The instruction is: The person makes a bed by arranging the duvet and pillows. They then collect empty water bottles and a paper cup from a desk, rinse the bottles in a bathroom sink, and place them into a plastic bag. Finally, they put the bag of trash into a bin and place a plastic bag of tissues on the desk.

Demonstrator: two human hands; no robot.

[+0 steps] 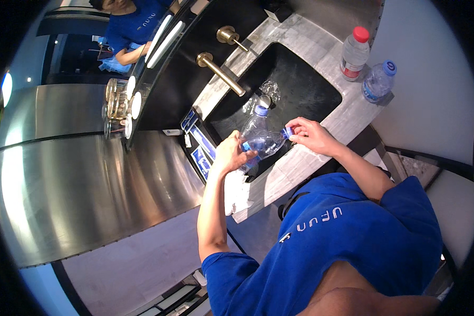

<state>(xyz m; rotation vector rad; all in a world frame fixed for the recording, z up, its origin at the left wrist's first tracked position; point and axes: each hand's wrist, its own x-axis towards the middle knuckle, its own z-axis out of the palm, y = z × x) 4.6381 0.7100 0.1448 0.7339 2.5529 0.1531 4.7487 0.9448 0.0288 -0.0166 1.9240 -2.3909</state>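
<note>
Over the black sink basin [304,75], my left hand [234,153] grips the body of a clear plastic bottle [269,144], which lies roughly sideways. The fingers of my right hand [309,135] are closed on its blue cap [287,132] at the neck. Another clear plastic bottle [255,123] with a blue cap stands in the basin just behind, its lower part partly hidden by the held bottle and my left hand. Whether the held bottle's cap is loose or tight cannot be told.
A brass spout [225,79] and a brass handle [228,36] project from the wall. On the grey counter [276,170] stand a red-capped bottle [355,55] and a blue-capped bottle [379,82] at the right. Blue-and-white packets [201,142] and white tissue [236,193] lie at the left.
</note>
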